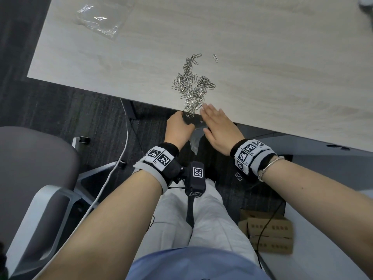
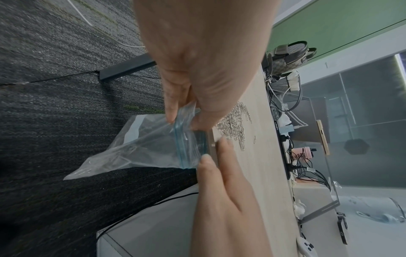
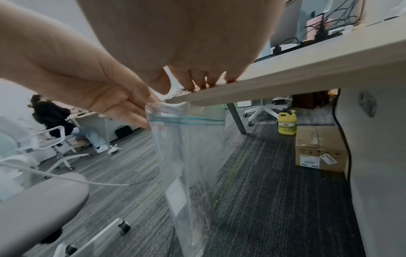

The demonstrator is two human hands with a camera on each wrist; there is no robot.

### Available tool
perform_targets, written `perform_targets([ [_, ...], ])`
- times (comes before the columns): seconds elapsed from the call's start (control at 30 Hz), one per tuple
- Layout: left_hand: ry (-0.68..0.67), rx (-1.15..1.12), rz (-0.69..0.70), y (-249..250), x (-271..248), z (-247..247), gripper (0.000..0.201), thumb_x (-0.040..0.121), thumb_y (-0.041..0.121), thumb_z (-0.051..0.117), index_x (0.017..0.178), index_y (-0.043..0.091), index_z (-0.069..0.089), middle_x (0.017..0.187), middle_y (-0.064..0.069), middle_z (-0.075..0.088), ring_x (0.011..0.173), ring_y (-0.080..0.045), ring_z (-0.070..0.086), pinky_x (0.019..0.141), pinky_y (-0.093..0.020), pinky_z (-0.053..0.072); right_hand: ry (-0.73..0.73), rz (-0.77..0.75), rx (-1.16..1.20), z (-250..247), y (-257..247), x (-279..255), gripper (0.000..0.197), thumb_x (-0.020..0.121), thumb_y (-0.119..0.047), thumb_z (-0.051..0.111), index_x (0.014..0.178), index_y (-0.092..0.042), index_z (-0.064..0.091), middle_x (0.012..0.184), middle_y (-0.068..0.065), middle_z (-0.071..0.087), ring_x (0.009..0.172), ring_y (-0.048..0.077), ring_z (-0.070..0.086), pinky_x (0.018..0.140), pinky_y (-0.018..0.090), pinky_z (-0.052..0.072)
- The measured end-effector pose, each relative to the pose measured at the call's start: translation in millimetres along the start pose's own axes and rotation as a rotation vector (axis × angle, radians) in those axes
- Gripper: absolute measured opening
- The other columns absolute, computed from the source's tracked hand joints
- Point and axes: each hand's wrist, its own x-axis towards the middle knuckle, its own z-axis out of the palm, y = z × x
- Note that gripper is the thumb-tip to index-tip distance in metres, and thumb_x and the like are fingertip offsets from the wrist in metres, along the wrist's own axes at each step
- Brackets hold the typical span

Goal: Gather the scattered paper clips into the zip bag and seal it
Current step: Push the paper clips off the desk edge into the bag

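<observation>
A heap of silver paper clips (image 1: 192,87) lies on the light wooden table (image 1: 262,67), reaching its near edge; one stray clip (image 1: 215,58) lies beyond it. My left hand (image 1: 181,118) pinches the mouth of a clear zip bag (image 1: 195,141) with a blue seal strip, which hangs below the table edge. In the left wrist view the thumb and fingers of the left hand (image 2: 182,120) grip the zip bag (image 2: 142,144) at its rim. My right hand (image 1: 207,110) lies flat with straight fingers on the table edge beside the clips. The zip bag (image 3: 189,147) hangs limp.
A second crumpled clear bag (image 1: 96,21) lies at the table's far left. A grey office chair (image 1: 30,168) and a white cable (image 1: 121,158) are on my left. Cardboard boxes (image 1: 268,233) and a yellow bottle (image 3: 287,124) stand on the carpet under the table.
</observation>
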Motion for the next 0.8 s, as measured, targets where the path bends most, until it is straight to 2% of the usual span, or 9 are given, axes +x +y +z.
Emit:
perform_targets([
  [0.07, 0.001, 0.004, 0.005, 0, 0, 0, 0.015, 0.081, 0.007, 0.060, 0.094, 0.000, 0.059, 0.086, -0.003, 0.057, 0.080, -0.014, 0.049, 0.061, -0.014, 0.029, -0.021, -0.067, -0.006, 4, -4, -4, 0.057, 0.098, -0.023, 0.032, 0.148, -0.008, 0.010, 0.158, 0.009, 0.005, 0.146, 0.020, 0.001, 0.116, 0.031, -0.005],
  [0.17, -0.004, -0.001, 0.004, -1, -1, -2, 0.007, 0.082, 0.008, 0.060, 0.087, 0.005, 0.056, 0.083, -0.004, 0.056, 0.078, -0.015, 0.049, 0.067, -0.020, 0.034, -0.029, -0.156, 0.001, 7, -8, -8, 0.056, 0.097, -0.020, 0.034, 0.148, -0.008, 0.015, 0.157, 0.010, 0.010, 0.146, 0.021, 0.005, 0.116, 0.030, -0.004],
  [0.27, -0.014, -0.011, -0.003, -2, 0, -2, 0.012, 0.080, 0.008, 0.060, 0.091, 0.002, 0.059, 0.086, -0.007, 0.061, 0.080, -0.017, 0.053, 0.070, -0.025, 0.040, 0.033, -0.110, 0.077, 2, -5, -4, 0.056, 0.097, -0.018, 0.034, 0.148, -0.007, 0.012, 0.157, 0.010, 0.009, 0.146, 0.020, 0.003, 0.117, 0.028, -0.005],
  [0.37, -0.013, -0.011, 0.003, -1, -2, -2, 0.018, 0.080, 0.007, 0.061, 0.097, 0.002, 0.060, 0.094, -0.008, 0.064, 0.082, -0.015, 0.052, 0.066, -0.017, 0.033, 0.078, -0.008, 0.127, -6, -2, 7, 0.057, 0.097, -0.017, 0.034, 0.148, -0.008, 0.011, 0.158, 0.011, 0.006, 0.146, 0.020, 0.002, 0.117, 0.027, -0.005],
  [0.47, 0.014, -0.028, 0.010, 1, -4, -4, 0.024, 0.080, 0.005, 0.060, 0.104, 0.001, 0.061, 0.100, -0.007, 0.065, 0.086, -0.011, 0.051, 0.064, -0.012, 0.031, 0.062, -0.001, 0.085, -7, -6, 21, 0.058, 0.096, -0.016, 0.035, 0.148, -0.008, 0.011, 0.158, 0.012, 0.005, 0.146, 0.023, 0.002, 0.117, 0.030, -0.003],
  [0.57, 0.036, -0.023, -0.003, 0, -2, -8, 0.022, 0.080, 0.004, 0.060, 0.100, -0.001, 0.061, 0.096, -0.006, 0.063, 0.088, -0.014, 0.054, 0.064, -0.013, 0.031, 0.044, -0.015, 0.009, -4, -11, 28, 0.059, 0.095, -0.018, 0.034, 0.148, -0.008, 0.010, 0.158, 0.012, 0.005, 0.146, 0.023, 0.001, 0.119, 0.035, 0.000],
  [0.63, 0.026, -0.031, -0.003, -1, -1, -8, 0.017, 0.079, 0.005, 0.059, 0.096, 0.000, 0.061, 0.090, -0.007, 0.064, 0.085, -0.018, 0.057, 0.064, -0.015, 0.032, 0.027, -0.058, -0.021, -1, -13, 25, 0.059, 0.095, -0.018, 0.034, 0.148, -0.008, 0.009, 0.158, 0.012, 0.005, 0.146, 0.023, 0.002, 0.118, 0.034, -0.001],
  [0.7, 0.019, -0.044, -0.012, -2, -1, -8, 0.014, 0.081, 0.005, 0.058, 0.094, 0.002, 0.061, 0.083, -0.003, 0.060, 0.080, -0.015, 0.054, 0.060, -0.014, 0.031, 0.013, -0.126, -0.027, 3, -15, 18, 0.058, 0.095, -0.015, 0.035, 0.148, -0.007, 0.012, 0.157, 0.011, 0.008, 0.146, 0.023, 0.004, 0.116, 0.033, -0.002],
  [0.8, 0.016, -0.051, -0.016, -3, -1, -9, 0.004, 0.084, 0.010, 0.057, 0.084, 0.006, 0.056, 0.075, 0.001, 0.056, 0.074, -0.014, 0.051, 0.063, -0.018, 0.033, -0.014, -0.218, 0.003, 7, -13, 7, 0.056, 0.094, -0.012, 0.036, 0.147, -0.006, 0.019, 0.156, 0.011, 0.014, 0.146, 0.023, 0.009, 0.116, 0.029, -0.003],
])
